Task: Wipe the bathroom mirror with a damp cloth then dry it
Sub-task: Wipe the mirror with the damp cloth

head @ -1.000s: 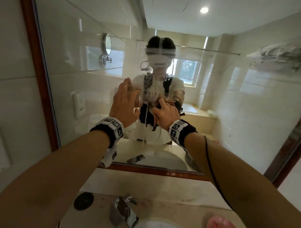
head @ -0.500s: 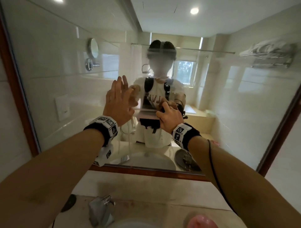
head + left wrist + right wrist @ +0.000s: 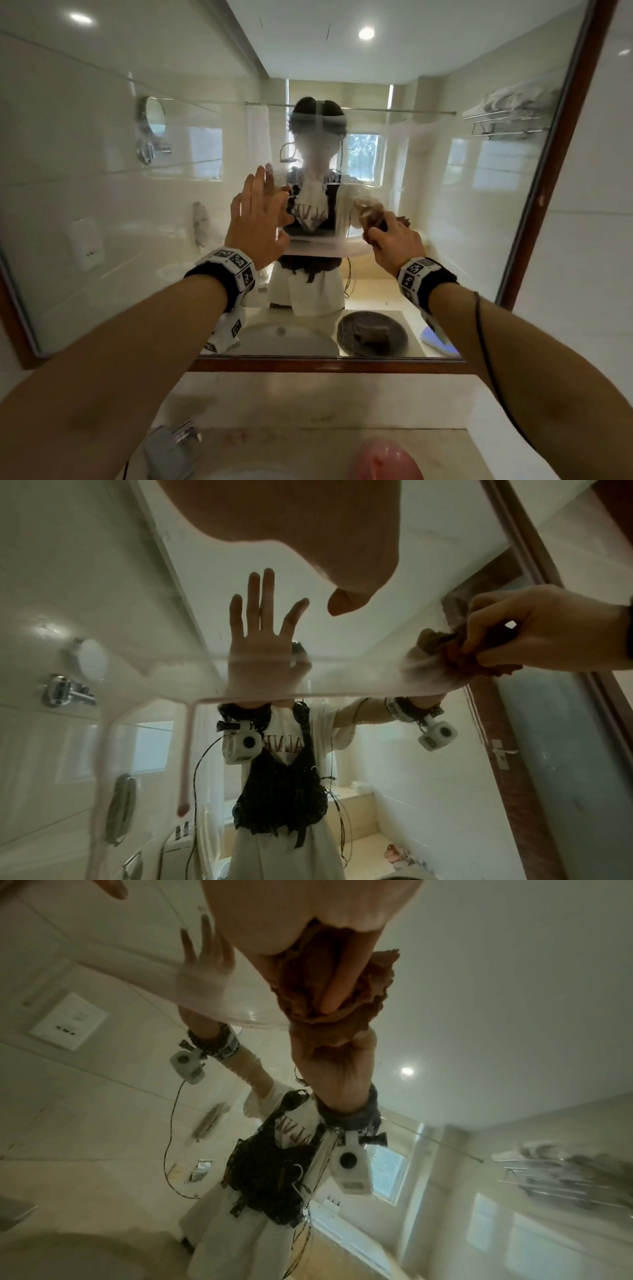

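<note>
Since a second ago, we see our right hand (image 3: 394,241) carry the brown cloth (image 3: 371,214) rightward across the mirror (image 3: 102,205), away from our left hand (image 3: 257,222), and a cloudy wet band now stretches between the two.

From the head view, our left hand lies flat against the glass with fingers straight and close together. Our right hand bunches the cloth in a tight grip and presses it on the glass at about the same height, well to the right of the left. The mirror's brown frame (image 3: 325,365) runs along its lower edge, above a pale surface (image 3: 308,404). A chrome tap (image 3: 173,448) and a pink object (image 3: 387,460) sit at the bottom edge, both blurred.

From the left wrist view, we see the left palm (image 3: 308,515) close overhead, with its thumb free and holding nothing. The right hand (image 3: 548,634) comes in from the right, its fingers curled round the crumpled cloth (image 3: 459,656) against the glass. A milky film spreads leftward from the cloth, with drips running down from its lower edge.

From the right wrist view, the right hand (image 3: 308,915) fills the top, one finger laid along the rumpled cloth (image 3: 373,988), which touches its own reflection on the glass. The rest is blurred.
</note>
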{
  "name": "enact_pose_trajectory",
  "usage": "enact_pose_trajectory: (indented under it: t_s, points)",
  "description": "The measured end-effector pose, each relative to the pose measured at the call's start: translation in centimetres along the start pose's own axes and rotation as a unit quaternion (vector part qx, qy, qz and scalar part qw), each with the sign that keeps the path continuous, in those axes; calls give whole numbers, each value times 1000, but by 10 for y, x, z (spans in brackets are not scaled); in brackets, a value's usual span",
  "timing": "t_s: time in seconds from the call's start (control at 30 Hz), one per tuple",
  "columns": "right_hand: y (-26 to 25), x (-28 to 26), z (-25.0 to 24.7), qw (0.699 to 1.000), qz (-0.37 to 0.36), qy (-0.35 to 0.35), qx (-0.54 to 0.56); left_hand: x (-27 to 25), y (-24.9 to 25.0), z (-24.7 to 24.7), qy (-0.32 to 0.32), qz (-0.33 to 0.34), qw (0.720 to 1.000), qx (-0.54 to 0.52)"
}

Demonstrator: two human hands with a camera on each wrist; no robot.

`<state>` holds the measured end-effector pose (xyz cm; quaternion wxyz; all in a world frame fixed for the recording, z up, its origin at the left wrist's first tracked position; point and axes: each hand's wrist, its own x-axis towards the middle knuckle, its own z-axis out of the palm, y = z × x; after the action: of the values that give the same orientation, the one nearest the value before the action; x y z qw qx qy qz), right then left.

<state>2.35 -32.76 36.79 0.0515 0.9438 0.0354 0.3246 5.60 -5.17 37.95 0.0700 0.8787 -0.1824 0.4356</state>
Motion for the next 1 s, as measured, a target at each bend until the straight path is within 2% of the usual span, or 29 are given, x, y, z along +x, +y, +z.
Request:
enact_pose_trajectory:
  t_s: [0.13, 0.3, 0.43, 0.53, 0.8, 1.0]
  points:
    - [-14, -1, -8, 999, 19, 32, 34, 7, -7, -8, -1, -5, 1000, 16]
    - [-72, 36, -22, 996, -19, 44, 79, 6, -33, -16, 11, -6, 1000, 0]
    - [-127, 62, -28, 997, -70, 35, 28, -3, -57, -18, 23, -12, 999, -26]
    - [-145, 67, -29, 997, -78, 29, 10, -2, -66, -17, 16, -14, 999, -32]
    - [-118, 67, -28, 994, -96, 33, 31, 9, -43, -2, 4, -15, 999, -53]
    - [-52, 57, -27, 995, -66, 60, 42, 20, -11, 9, 6, 7, 999, -48]
